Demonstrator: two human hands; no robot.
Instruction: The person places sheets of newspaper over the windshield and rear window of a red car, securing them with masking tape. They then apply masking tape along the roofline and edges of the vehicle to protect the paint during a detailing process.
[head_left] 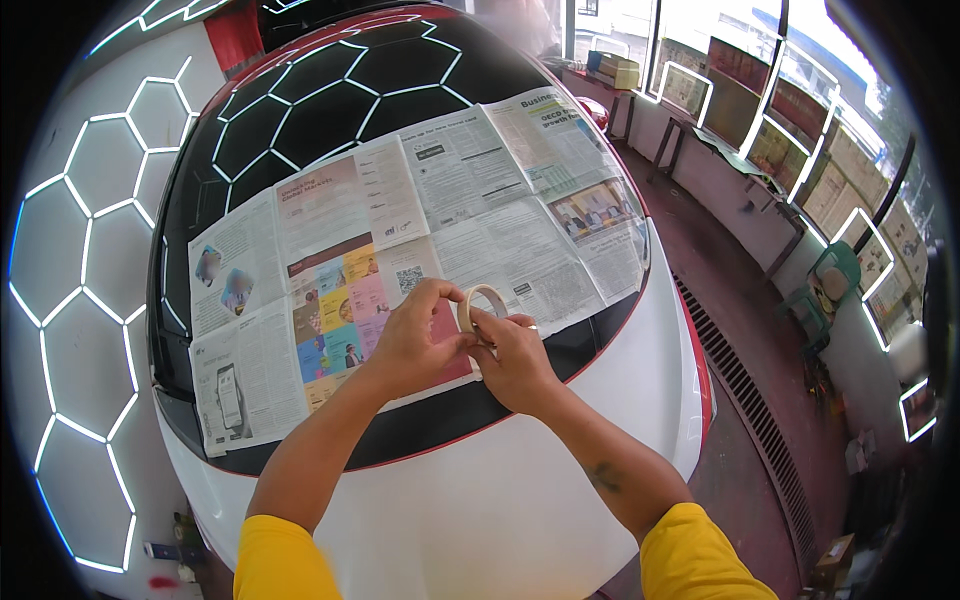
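- the ring-shaped roll of pale beige tape [465, 314] is up between the person's two hands, above the lower middle of the printed newspaper sheets [480, 250].
- the right hand [518, 368] is mostly closed, bent fingers and thumb holding the roll by its lower side.
- the left hand [412, 335] is half curled, index finger and thumb at the roll's left rim with a gap between them; i can't tell whether it truly grips.
- to handle this well, i'd let the right hand steady the ring and leave the left fingertips free to feel along the rim.
- i'd keep both wrists high, since thin paper probably creases or slides if leaned on.
- edges: a strip of sloping dark glass [440, 425] shows below the paper, then the smooth white car panel [470, 500] nearest the body.
- for moving, the dark red floor [800, 455] along the car's right side looks the roomier way; mind the long black slotted grate [755, 430] and, farther off, the green plastic chair [830, 285] by the wall.
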